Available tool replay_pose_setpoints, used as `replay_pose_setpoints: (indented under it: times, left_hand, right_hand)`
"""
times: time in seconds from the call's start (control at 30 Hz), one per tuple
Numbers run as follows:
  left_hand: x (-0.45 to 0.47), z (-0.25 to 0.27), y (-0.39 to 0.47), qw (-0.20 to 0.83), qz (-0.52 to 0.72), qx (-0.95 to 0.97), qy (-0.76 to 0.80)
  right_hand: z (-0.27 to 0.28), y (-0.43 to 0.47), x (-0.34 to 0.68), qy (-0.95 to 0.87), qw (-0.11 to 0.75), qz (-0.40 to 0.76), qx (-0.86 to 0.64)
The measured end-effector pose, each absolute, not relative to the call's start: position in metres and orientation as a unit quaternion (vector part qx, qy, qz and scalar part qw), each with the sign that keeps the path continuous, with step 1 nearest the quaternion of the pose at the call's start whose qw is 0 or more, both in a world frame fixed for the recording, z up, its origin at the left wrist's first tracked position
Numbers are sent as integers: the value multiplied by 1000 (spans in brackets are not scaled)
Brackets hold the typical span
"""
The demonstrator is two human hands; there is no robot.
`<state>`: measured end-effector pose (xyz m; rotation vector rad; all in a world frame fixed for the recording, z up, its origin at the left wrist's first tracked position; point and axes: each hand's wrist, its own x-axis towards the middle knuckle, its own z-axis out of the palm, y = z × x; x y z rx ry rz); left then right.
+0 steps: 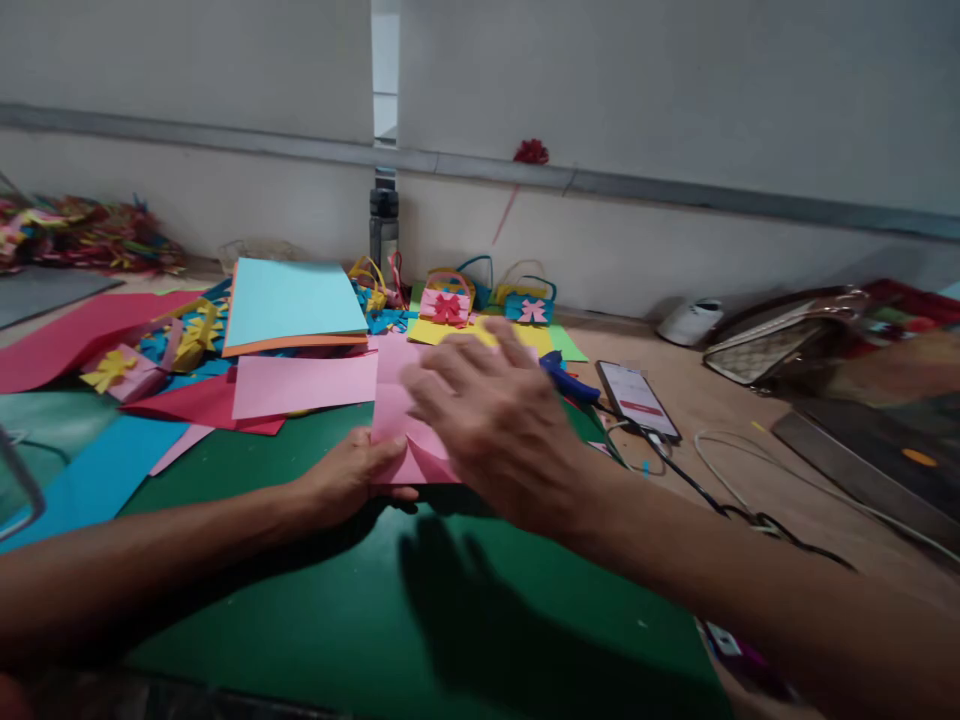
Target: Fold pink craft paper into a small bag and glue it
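Head view shows the pink paper (390,400) just over the green surface (262,600), its near-left corner pinched in your left grip (358,468), thumb on top; your right grip (502,430) blurs across the sheet, so you cannot tell whether it holds. Expect it light, flexible and easily creased: take it gently by the edges.

Single head-worn view from the person's side, directed forward and downward at close range across the flat, green-covered worktop (300,610) toward a pale, flat wall (300,200).
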<state>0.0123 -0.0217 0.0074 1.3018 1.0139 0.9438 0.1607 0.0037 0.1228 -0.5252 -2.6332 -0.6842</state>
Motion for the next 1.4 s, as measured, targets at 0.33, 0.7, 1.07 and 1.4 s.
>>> replay_pose_setpoints:
  times: [0.33, 0.7, 1.07, 1.4]
  left_hand:
    - [29, 15, -38, 716, 469, 261, 447]
    - [28, 27, -71, 762, 244, 442, 407]
    - [35, 7, -62, 70, 70, 939, 330]
    - [35, 1, -75, -23, 59, 948, 311]
  right_hand:
    - [42, -46, 229, -932, 220, -233, -170]
    - [16, -34, 227, -936, 174, -252, -176]
    - [24, -35, 236, -961, 153, -127, -195]
    - [102, 9, 234, -930, 44, 83, -354]
